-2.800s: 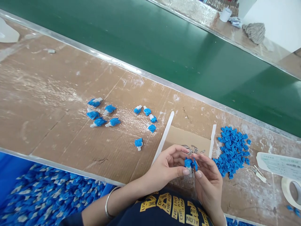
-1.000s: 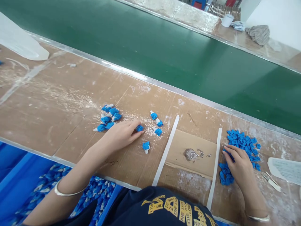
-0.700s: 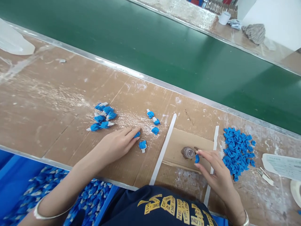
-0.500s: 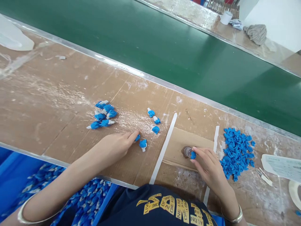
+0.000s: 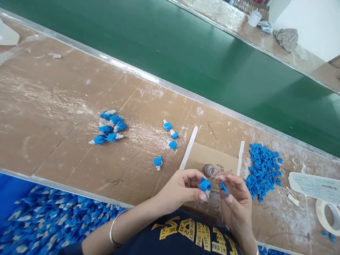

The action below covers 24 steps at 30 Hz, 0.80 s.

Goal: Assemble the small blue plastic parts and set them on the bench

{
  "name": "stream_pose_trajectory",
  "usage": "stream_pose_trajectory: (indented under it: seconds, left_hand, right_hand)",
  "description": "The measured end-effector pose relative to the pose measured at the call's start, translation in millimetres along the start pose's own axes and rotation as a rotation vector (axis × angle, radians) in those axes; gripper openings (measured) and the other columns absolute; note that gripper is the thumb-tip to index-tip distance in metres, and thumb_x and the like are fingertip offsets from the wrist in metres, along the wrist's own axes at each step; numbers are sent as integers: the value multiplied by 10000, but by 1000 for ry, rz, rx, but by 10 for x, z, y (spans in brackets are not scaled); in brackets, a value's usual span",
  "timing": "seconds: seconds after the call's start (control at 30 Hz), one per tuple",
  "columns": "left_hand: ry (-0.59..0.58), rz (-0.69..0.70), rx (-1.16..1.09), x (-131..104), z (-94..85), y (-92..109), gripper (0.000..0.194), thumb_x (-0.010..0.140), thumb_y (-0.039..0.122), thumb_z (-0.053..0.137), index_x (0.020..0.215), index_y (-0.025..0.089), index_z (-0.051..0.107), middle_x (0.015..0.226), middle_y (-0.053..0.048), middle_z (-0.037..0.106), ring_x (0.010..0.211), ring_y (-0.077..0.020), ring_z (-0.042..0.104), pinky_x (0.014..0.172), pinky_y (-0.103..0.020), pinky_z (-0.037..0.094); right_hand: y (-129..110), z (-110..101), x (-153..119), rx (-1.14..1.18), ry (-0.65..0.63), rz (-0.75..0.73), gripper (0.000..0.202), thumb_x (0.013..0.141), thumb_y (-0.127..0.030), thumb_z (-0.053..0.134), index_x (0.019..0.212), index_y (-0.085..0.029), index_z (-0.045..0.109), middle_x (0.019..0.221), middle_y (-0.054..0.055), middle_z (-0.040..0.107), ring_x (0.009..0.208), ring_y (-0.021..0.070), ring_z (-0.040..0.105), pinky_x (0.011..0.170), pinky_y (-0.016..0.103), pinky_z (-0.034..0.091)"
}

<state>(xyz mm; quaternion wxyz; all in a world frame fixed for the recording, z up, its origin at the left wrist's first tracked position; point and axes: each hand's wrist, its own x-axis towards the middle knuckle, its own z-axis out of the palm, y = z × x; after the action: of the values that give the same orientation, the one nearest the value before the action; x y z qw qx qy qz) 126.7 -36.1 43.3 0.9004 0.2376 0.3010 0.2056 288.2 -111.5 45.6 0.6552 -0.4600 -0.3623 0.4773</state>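
Note:
Close in front of my body, my left hand (image 5: 187, 187) pinches a small blue piece with a pale tab (image 5: 205, 184). Beside it, my right hand (image 5: 236, 198) holds a thin flat blue piece (image 5: 223, 187) between thumb and fingers. The two pieces face each other, slightly apart. Just beyond my fingers a small glass jar (image 5: 211, 170) stands on a cardboard sheet (image 5: 215, 154). On the left lie single blue-and-white pieces (image 5: 157, 162) and a cluster of several more (image 5: 111, 127). At right is a heap of small blue pieces (image 5: 264, 170).
A green conveyor belt (image 5: 159, 46) runs beyond the table edge. White tape strips (image 5: 189, 147) flank the cardboard. On the right are a clear plastic tray (image 5: 315, 186), tweezers-like tool (image 5: 291, 197) and tape roll (image 5: 328, 216). A bin of blue-and-white pieces (image 5: 53, 219) sits below left.
My left hand has picked up a blue piece from the table and brought it right, near my right hand. My right hand has moved off the jar's mouth towards me, holding a flat blue piece.

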Motion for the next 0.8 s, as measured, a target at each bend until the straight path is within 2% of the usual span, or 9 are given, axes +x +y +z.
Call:
stream_pose_trajectory:
  seconds: [0.17,0.3,0.43,0.53,0.67,0.8]
  left_hand:
    - [-50,-23,-105,66,73,-103,289,587,236,905,768,155,694,680,-16,747,602,-130,666,620,-214,543]
    - [-54,-35,-123,69,89,-125,315,573,250,930,749,155,686,666,-10,745,591,-127,671,611,-203,553]
    - [-46,-27,-115,80,104,-142,311,573,231,934,718,155,670,638,0,731,552,-109,650,577,-182,543]
    - [-44,-33,-107,80,112,-140,318,580,253,940,713,152,670,628,1,720,536,-106,639,549,-176,533]
    - [-10,-23,-79,84,110,-132,359,579,328,955,706,140,676,611,13,685,494,-86,587,517,-168,502]
    - [7,10,-12,91,105,-164,399,617,426,931,719,134,680,614,15,650,513,-85,564,533,-175,477]
  right_hand:
    - [17,39,-28,8,2,12,237,888,-338,816,1107,-300,733,1057,25,712,930,190,702,803,271,627]
    - [50,11,-71,-68,9,-33,210,901,-352,802,1094,-304,734,1030,42,700,957,206,684,794,302,625]
    - [62,-34,-106,-262,-37,-109,159,959,-340,734,1116,-320,729,1070,49,692,999,212,673,818,321,616]
    - [33,-62,-110,-457,-81,-238,190,997,-248,670,1166,-328,708,1123,39,690,1030,216,667,832,353,616]
    - [-26,-91,-113,-760,-216,-472,312,1027,-191,568,1331,-238,618,1234,97,667,1172,281,594,940,483,560]
    - [-59,-81,-136,-943,-307,-488,404,1049,-205,450,1448,-169,502,1346,133,602,1249,298,532,953,495,541]
